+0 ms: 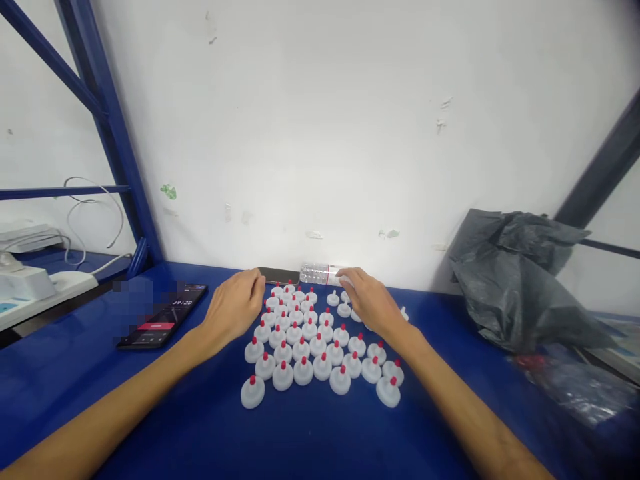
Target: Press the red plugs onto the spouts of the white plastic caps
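Several white caps with red tips [310, 340] stand in close rows on the blue table [215, 427]. My left hand [235, 308] rests at the left side of the group, fingers curled downward against the caps. My right hand [369, 300] lies over the group's right rear corner, fingers bent down onto a few caps there. What either hand's fingertips hold, if anything, is hidden. A clear plastic bottle [320, 273] lies on its side against the wall just behind the caps.
A phone [163, 315] showing a timer lies to the left. Another dark phone [277, 274] lies by the wall. A crumpled grey plastic bag [515, 280] sits at the right, clear plastic wrap [575, 387] in front of it. Blue shelf struts and white cables stand at the left.
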Demonstrator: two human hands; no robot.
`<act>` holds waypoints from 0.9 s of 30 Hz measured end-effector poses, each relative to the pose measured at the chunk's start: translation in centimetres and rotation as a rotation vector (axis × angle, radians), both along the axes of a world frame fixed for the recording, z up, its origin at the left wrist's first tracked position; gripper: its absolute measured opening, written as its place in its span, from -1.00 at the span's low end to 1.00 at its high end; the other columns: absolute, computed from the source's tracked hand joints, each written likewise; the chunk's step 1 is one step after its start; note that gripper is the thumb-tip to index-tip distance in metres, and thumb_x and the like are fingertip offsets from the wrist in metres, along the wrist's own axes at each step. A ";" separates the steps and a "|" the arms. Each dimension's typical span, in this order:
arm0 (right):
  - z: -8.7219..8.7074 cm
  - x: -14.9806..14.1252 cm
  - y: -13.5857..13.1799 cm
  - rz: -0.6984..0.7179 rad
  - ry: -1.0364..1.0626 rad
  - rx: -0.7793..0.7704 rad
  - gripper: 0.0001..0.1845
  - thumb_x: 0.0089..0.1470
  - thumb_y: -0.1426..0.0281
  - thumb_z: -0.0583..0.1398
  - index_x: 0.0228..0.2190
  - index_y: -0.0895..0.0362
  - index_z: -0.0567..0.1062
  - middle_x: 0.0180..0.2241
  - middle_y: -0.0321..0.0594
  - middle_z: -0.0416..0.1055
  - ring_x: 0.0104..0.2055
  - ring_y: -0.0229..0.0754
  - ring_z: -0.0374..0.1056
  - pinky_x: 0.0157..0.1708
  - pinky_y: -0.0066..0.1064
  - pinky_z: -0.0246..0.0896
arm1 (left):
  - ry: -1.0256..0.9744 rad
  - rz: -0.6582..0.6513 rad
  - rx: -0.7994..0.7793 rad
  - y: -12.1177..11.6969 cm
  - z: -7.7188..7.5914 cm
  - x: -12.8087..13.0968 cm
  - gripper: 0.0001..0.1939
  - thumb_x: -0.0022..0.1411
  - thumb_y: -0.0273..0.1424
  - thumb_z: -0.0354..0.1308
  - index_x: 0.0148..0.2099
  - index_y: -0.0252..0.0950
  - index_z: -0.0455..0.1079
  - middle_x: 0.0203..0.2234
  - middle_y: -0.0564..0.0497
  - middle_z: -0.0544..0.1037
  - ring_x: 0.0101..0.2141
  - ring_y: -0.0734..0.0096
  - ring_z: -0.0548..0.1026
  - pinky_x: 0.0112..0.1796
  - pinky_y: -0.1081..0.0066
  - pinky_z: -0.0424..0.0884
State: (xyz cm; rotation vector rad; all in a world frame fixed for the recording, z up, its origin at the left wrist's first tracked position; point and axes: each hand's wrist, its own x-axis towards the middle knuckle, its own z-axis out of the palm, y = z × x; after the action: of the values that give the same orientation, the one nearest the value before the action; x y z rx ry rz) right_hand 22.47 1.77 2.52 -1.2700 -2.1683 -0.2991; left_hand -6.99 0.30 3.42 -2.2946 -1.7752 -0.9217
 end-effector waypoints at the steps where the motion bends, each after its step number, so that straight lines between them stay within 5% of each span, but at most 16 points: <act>1: -0.2 -0.1 0.0 0.043 -0.019 -0.030 -0.66 0.40 0.41 -0.04 0.03 0.12 0.45 0.00 -0.06 0.53 -0.08 -0.07 0.49 -0.07 -0.21 0.36 | 0.026 0.012 -0.040 0.1 -0.1 0.1 -0.73 0.46 -0.33 -0.18 -0.34 -0.21 0.15 -0.44 0.04 0.37 -0.42 0.32 0.34 -0.38 0.33 0.10; 7: -1.1 -0.6 0.0 0.178 -0.105 -0.125 -0.64 0.33 0.49 0.01 -0.01 0.15 0.55 0.01 -0.10 0.58 0.09 -0.09 0.43 0.23 -0.11 0.14 | 0.144 0.079 -0.198 0.7 -0.6 -0.3 -0.72 0.44 -0.36 -0.16 -0.22 -0.24 0.36 -0.26 -0.08 0.47 -0.32 0.24 0.47 -0.32 0.31 0.22; 19: -1.3 -0.4 0.0 0.175 -0.192 -0.247 -0.59 0.13 0.59 0.05 -0.17 0.14 0.64 -0.13 -0.11 0.64 0.01 -0.05 0.43 0.13 -0.12 0.12 | 0.209 0.104 -0.265 1.3 -0.9 -1.2 -0.83 0.29 -0.37 0.06 -0.13 -0.20 0.45 -0.23 -0.07 0.62 -0.28 0.14 0.55 -0.40 0.34 0.20; 27: -1.2 -0.8 -0.2 0.183 -0.189 -0.285 -0.51 0.12 0.60 0.02 -0.03 0.17 0.59 -0.01 -0.11 0.61 0.04 -0.08 0.48 0.19 -0.17 0.11 | 0.285 0.145 -0.270 1.2 -1.1 -1.6 -0.69 0.25 -0.55 -0.01 -0.06 -0.21 0.46 -0.15 -0.11 0.62 -0.16 0.05 0.57 -0.32 0.30 0.30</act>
State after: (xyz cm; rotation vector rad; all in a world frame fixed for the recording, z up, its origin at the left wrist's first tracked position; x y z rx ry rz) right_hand 21.64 1.56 1.31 -1.2206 -2.5404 -0.0362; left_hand -8.57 1.46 2.34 -2.2639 -2.0016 -0.3279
